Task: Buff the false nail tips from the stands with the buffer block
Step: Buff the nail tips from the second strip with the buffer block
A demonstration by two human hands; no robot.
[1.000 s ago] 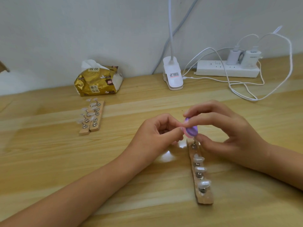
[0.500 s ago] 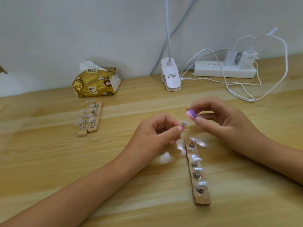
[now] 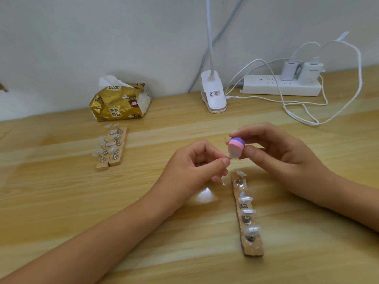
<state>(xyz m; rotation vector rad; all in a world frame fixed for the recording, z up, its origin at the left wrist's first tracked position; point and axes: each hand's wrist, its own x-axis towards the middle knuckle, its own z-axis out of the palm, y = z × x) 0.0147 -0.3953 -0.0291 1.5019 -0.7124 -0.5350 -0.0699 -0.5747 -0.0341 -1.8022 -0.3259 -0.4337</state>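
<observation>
The pale, grained wooden desk (image 3: 82, 201) carried a narrow wooden stand (image 3: 253, 250) of glossy clear tips on metal pegs. Just beyond the stand's far end, the right hand (image 3: 283, 152) gripped a rounded, pink-and-purple layered buffer block (image 3: 235, 147). The left hand (image 3: 196, 162) pinched what seemed a small clear nail tip (image 3: 232, 158) against it.

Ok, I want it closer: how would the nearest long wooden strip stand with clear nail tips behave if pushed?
The long wooden strip stand lies flat on the wooden table, so it would probably slide, not tip. It looks thin, so likely light. Its clear nail tips perch on small metal pegs and might be knocked loose.
</observation>
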